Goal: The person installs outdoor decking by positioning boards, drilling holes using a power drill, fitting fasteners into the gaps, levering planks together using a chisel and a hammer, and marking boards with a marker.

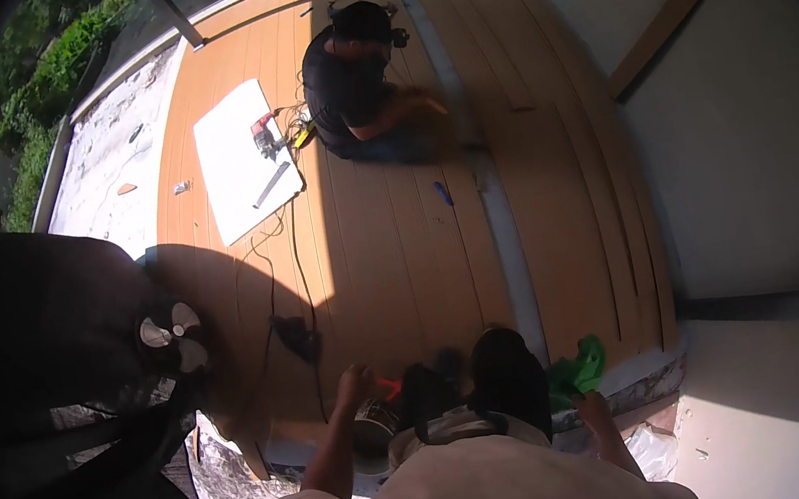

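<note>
The person's left hand [357, 384] looks curled, its fingers too small to make out clearly. A small red-orange object [391, 389] shows just to its right; whether the hand grips it, one cannot tell. Just below this hand stands a greyish round container [375, 424], partly covered by the forearm.

The person's right hand [592, 408] is closed on the lower edge of a crumpled bright-green sheet [579, 372], which spreads above it, to the right of the person's dark-clad knee [508, 366]. A crumpled clear plastic bag [654, 450] lies below and to the right of this hand.

Ahead stretches a floor of long orange-brown planks [375, 253], split lengthwise by a pale grey strip [511, 265]. A slim blue tool [443, 192] lies on the planks left of that strip. Farther off, a co-worker in dark clothing [348, 85] sits low on the planks, arms reaching toward the strip. Beside the co-worker, a flat white board [231, 161] lies partly in sunlight, bearing a red-and-grey power tool [266, 138]. A long brown board [672, 20] leans against the white wall [760, 151] at right.
</note>
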`<state>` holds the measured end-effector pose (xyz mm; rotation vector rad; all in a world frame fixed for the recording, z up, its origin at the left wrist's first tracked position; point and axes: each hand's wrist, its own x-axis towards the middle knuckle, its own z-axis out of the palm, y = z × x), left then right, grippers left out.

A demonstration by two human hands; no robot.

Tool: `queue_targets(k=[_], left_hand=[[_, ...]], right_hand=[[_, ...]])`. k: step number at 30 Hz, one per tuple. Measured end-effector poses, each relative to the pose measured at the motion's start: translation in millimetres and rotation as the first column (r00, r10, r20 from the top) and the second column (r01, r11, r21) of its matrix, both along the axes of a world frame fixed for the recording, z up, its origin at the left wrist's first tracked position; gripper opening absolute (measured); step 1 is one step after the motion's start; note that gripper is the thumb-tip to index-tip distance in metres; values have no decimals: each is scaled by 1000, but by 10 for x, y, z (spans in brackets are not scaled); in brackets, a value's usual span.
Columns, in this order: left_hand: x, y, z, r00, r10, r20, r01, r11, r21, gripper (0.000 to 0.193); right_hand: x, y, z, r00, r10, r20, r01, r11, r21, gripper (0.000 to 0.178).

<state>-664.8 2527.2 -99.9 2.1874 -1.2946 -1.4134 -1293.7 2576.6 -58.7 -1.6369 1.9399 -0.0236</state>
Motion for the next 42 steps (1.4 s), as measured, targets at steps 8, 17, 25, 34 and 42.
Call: queue_targets(k=[8,17,25,34,42], left_hand=[[421,-888,155,927,308,-214,-292,951,101,28],[1099,-1851,1191,918,395,30,-396,916,65,31],[2173,-3899,1270,449,717,-533,-862,505,-48,38],[3751,-6417,1464,991,103,-91,-129,925,-359,69],[4512,-8041,1289,823,-489,-289,417,866,-277,47]], right_hand=[[2245,-2585,1094,968,1,249,-26,995,97,40],[4325,-5156,2076,756,474,451,-552,833,49,41],[6244,-6474,2777,334,819,466,-816,499,-292,44],[7901,-7260,3071,320,747,583,-906,420,-41,45],[8808,-8420,3023,361,668,650,-807,573,-140,41]])
